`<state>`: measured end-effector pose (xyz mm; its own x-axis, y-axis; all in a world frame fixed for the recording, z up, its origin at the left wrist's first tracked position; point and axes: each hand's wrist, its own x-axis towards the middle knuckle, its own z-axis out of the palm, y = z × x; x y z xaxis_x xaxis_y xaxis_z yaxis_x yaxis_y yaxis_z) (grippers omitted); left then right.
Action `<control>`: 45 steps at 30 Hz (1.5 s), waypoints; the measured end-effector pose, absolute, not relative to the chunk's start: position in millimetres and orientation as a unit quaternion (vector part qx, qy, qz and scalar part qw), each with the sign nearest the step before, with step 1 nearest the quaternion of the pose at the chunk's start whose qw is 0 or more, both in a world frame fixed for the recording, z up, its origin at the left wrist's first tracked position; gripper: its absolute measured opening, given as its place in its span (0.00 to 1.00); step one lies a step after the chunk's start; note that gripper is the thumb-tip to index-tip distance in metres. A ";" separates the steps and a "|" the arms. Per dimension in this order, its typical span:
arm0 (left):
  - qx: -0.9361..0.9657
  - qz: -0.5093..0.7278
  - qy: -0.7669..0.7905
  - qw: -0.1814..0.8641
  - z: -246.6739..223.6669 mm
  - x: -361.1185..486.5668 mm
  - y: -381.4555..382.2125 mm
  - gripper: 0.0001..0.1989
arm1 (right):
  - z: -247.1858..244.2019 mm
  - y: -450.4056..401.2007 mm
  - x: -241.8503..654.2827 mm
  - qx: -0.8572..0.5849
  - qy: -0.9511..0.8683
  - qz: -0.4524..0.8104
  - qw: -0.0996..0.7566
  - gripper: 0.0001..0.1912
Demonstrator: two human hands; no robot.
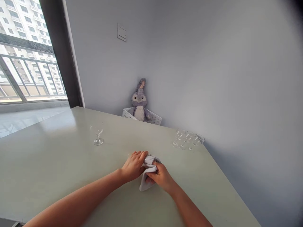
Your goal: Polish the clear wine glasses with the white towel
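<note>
Over the table [59, 164], a white cloth [144, 183] slants nearward-left, right hand [161, 177] gripping it, left hand's grip [133, 164] unclear.

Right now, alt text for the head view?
A person's right hand holds a white cloth against the left hand over a pale table; anything inside is hard to make out. One clear stemmed glass stands to the left, three more glasses near the right edge. Behind, a plush toy sits in a white basket.

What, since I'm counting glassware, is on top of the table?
A stemmed glass stands at left, three more glasses stand together at right. The right hand holds a white cloth, which the left hand touches. Whatever hands and cloth cover cannot be seen.
</note>
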<state>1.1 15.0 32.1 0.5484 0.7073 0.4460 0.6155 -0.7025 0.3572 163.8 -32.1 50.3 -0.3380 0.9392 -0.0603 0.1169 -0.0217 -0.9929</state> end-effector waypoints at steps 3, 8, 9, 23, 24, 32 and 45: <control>0.892 0.261 0.370 0.008 42.1 -0.2 13.2 0.22 | 40.8 -26.6 158.1 -0.442 -0.504 0.608 0.426 0.13; 0.896 0.272 0.343 -0.078 55.2 -5.4 14.6 0.16 | 38.5 -16.9 163.6 -0.369 -0.366 0.694 0.498 0.15; 0.900 0.268 0.337 -0.060 56.0 -6.5 15.4 0.15 | 40.0 -16.8 166.9 -0.365 -0.381 0.695 0.488 0.15; 0.835 0.115 0.315 0.436 67.5 -13.9 20.9 0.29 | 58.2 -18.6 197.6 -0.334 -0.583 0.673 0.310 0.13; 0.867 0.145 0.349 0.325 65.6 -11.3 18.4 0.26 | 53.6 -15.5 196.4 -0.344 -0.555 0.675 0.344 0.13; 0.905 0.170 0.387 0.047 52.2 -5.2 17.8 0.19 | 45.8 -11.3 182.7 -0.378 -0.449 0.682 0.437 0.16; 0.610 0.088 0.188 0.764 51.4 -13.2 37.8 0.23 | 73.6 -16.8 199.5 -0.371 -0.763 0.407 0.339 0.07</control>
